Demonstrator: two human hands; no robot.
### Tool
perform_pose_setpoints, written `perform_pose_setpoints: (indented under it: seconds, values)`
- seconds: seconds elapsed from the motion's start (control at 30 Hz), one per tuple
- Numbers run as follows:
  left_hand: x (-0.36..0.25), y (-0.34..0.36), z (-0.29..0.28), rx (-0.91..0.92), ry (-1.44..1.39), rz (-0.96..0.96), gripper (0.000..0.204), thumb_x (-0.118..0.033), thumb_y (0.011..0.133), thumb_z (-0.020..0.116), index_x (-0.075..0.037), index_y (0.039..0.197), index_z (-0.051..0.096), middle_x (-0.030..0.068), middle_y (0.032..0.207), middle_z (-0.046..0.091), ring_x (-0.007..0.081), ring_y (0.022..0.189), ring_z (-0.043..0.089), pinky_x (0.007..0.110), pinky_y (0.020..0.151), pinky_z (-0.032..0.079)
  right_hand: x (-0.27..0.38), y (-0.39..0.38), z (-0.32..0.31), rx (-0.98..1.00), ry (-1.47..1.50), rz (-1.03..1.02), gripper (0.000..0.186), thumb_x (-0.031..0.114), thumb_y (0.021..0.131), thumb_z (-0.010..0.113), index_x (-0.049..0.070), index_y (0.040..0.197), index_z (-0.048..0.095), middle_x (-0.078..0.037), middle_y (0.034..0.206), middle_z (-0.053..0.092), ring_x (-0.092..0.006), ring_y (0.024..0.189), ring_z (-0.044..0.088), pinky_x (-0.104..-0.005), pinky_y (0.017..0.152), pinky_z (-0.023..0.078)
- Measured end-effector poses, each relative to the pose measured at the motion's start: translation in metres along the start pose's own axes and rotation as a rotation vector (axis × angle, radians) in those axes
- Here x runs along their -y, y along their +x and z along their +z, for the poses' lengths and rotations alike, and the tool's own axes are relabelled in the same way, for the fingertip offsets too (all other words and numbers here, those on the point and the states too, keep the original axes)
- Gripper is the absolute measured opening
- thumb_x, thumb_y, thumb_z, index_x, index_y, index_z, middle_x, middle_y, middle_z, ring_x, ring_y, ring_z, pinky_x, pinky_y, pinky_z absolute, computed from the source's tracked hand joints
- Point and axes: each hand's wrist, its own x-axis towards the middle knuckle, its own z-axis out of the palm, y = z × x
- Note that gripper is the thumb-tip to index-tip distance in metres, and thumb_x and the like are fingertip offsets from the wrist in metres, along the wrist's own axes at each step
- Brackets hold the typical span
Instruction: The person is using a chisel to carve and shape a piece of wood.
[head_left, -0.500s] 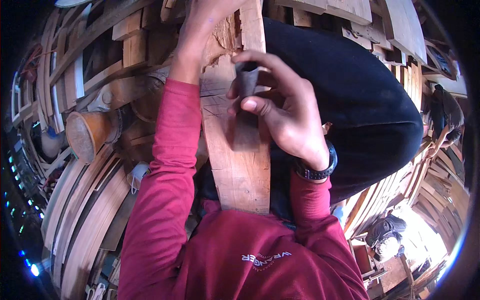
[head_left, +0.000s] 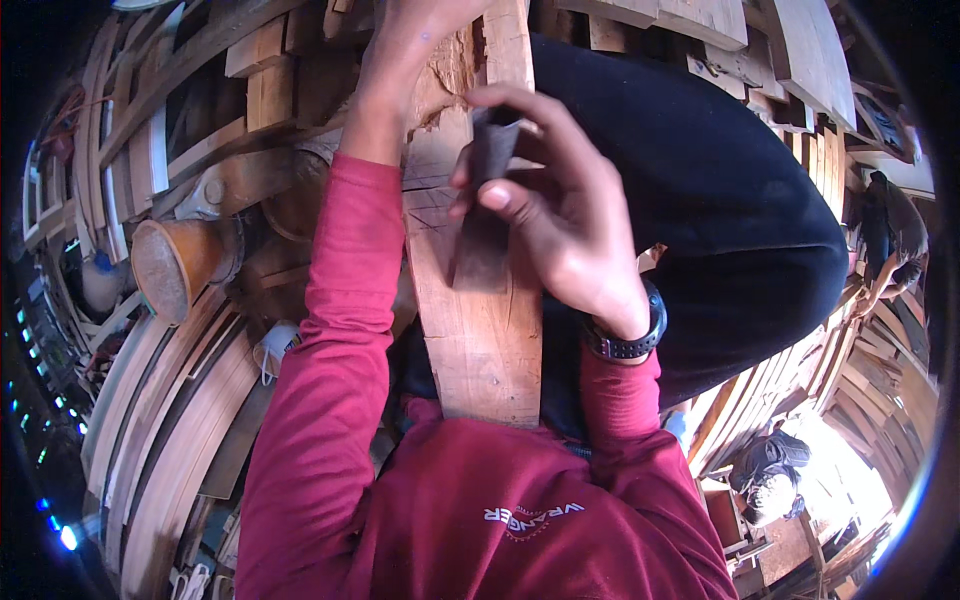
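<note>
My right hand [head_left: 555, 210] grips a dark grey, elongated tool [head_left: 492, 150], too blurred to identify exactly, over a pale wooden board [head_left: 485, 360]. The board runs lengthwise from my torso to the top edge, with dark marks and a broken, split patch in its upper part. My left hand [head_left: 420, 30] is at the board's upper left, partly cut off by the top edge; its fingers are out of sight. My dark-trousered leg [head_left: 700, 230] lies to the right of the board.
Stacked planks [head_left: 170, 420] and offcuts surround me. An orange container [head_left: 185, 270] and a white pail [head_left: 275, 355] stand at the left. Another person [head_left: 890, 230] is at the far right. A dark bundle [head_left: 770, 465] lies at the lower right.
My right hand and the dark tool have shifted slightly up and to the left along the board. My left hand is nearly unchanged.
</note>
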Motion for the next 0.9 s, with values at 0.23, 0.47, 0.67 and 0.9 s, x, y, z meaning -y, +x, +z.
perform_pose_setpoints:
  seconds: [0.23,0.47,0.67,0.9]
  values:
    - [0.005,0.000,0.001,-0.019,0.025,0.043,0.020,-0.020,0.093,0.066,-0.002,0.098,0.074,0.0208,0.089,0.074,0.0360,0.087,0.074,0.044,0.077,0.056,-0.005,0.000,0.001,-0.013,-0.078,-0.078,0.049,-0.010,0.085,0.068,0.004,0.130,0.057,-0.019,0.095,0.072,-0.0293,0.087,0.076,-0.0348,0.083,0.060]
    - [0.000,-0.002,-0.001,0.002,0.023,-0.012,0.020,-0.020,0.092,0.066,-0.002,0.097,0.074,0.0214,0.088,0.074,0.0365,0.083,0.074,0.045,0.075,0.056,0.000,-0.004,-0.003,0.175,-0.084,0.092,0.051,-0.014,0.089,0.059,0.002,0.137,0.055,-0.012,0.101,0.073,-0.0172,0.091,0.072,-0.0317,0.086,0.059]
    - [0.010,0.000,0.001,-0.040,0.027,0.059,0.021,-0.021,0.092,0.066,-0.002,0.097,0.074,0.0209,0.087,0.074,0.0364,0.083,0.074,0.045,0.075,0.056,-0.005,-0.002,0.000,0.185,-0.175,0.059,0.050,-0.011,0.084,0.069,0.005,0.130,0.059,-0.018,0.095,0.071,-0.0254,0.092,0.076,-0.0365,0.081,0.059]
    - [0.000,-0.001,-0.003,-0.015,0.019,0.009,0.021,-0.021,0.091,0.067,-0.002,0.098,0.074,0.0211,0.087,0.074,0.0368,0.085,0.074,0.045,0.076,0.056,0.000,-0.003,-0.003,0.039,-0.030,0.053,0.049,-0.009,0.086,0.069,0.005,0.131,0.058,-0.016,0.099,0.075,-0.0225,0.094,0.076,-0.0337,0.084,0.059]
